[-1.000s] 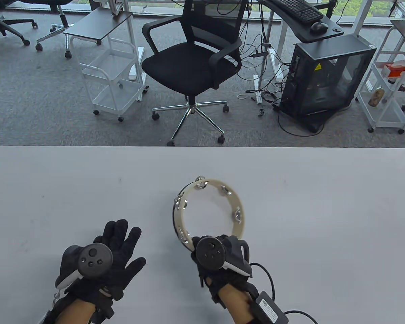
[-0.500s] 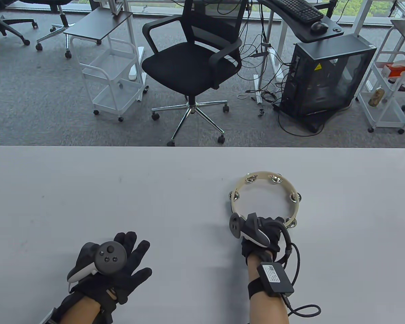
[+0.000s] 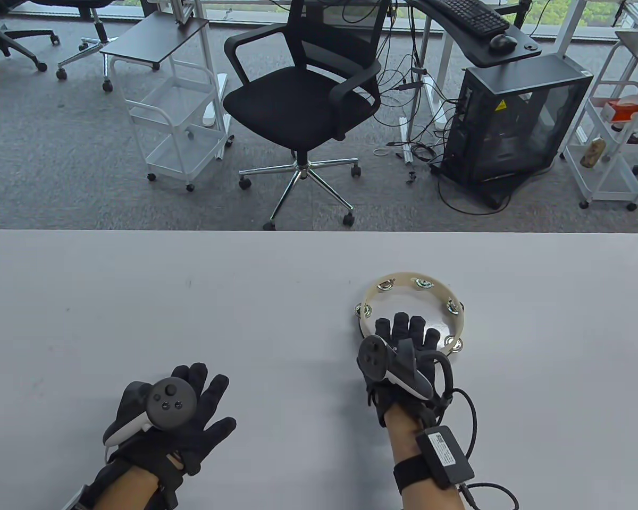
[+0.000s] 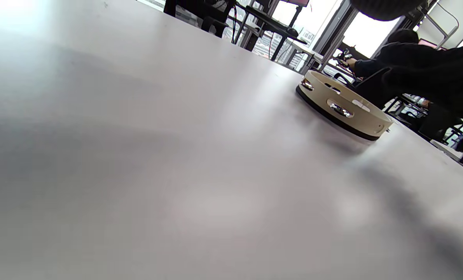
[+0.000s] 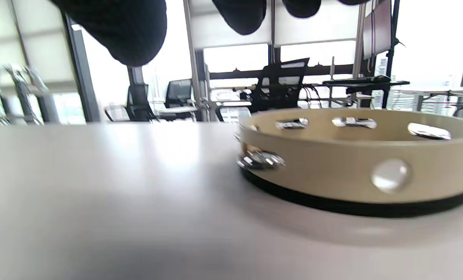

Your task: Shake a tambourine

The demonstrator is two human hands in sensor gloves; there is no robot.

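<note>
- Nearest us, the left hand (image 3: 178,411) lies spread over the grey table (image 3: 138,297), fingers splayed and apart, gripping nothing at all
- Just beyond, on the other side, the right hand (image 3: 401,353) is stretched out flat, fingers (image 3: 400,325) extended over the near part of the tambourine (image 3: 404,279) – released, not curled round the rim
- From the right wrist view the fingertips (image 5: 118,27) hang well above the table, with the tambourine (image 5: 355,163) sitting flat, black band down on the surface
- The left wrist view agrees: tambourine (image 4: 342,105) lying flat on the table (image 4: 138,155), jingles showing in the cream rim
- It sits right of centre, well apart from the left hand
- Past the far edge stand a black office chair (image 3: 303,101), a white trolley (image 3: 175,111) and a computer tower (image 3: 515,122)
</note>
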